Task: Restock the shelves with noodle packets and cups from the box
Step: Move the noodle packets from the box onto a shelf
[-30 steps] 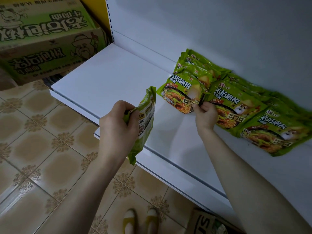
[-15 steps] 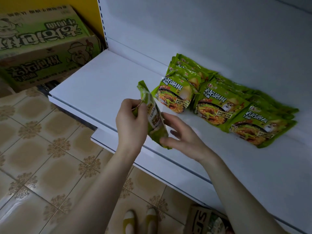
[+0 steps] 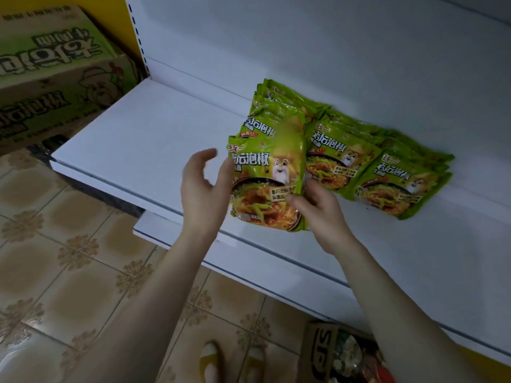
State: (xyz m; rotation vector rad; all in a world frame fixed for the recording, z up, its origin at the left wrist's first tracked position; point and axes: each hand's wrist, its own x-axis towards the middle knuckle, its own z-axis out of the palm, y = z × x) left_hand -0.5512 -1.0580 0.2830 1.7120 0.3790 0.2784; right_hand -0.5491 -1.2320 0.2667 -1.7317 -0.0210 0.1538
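Noodle packet [image 3: 265, 189]: green, printed face up, held over the front part of the shelf, between the two hands.

Shelf [image 3: 132, 139]: white, wide, running past both hands. Rear wall white, well beyond the fingertips.

Tiled floor [image 3: 55, 258]: beige with patterned motifs, below and to the left of the left arm.

Stacked cartons [image 3: 55, 78]: brown with green print, well to the left of the left hand, beside the shelf's left end.

Lower shelf edge [image 3: 154, 230]: white, jutting out under the left wrist.

Shelved packets [image 3: 343, 158]: same green kind, three overlapping rows lying back toward the rear wall, just beyond and to the right of the right hand. Leftmost row partly hidden behind the held packet.

Open box [image 3: 329, 352]: on the floor under the right forearm, contents blurred.

Left hand [image 3: 201, 194]: released, fingers loosely curved, at the packet's left edge. Contact with the packet not resolvable.

Right hand [image 3: 320, 214]: grasping the packet at its lower right edge, thumb laid across the printed face.

Shoes [image 3: 210, 360]: yellow and white, on the floor between the two forearms.
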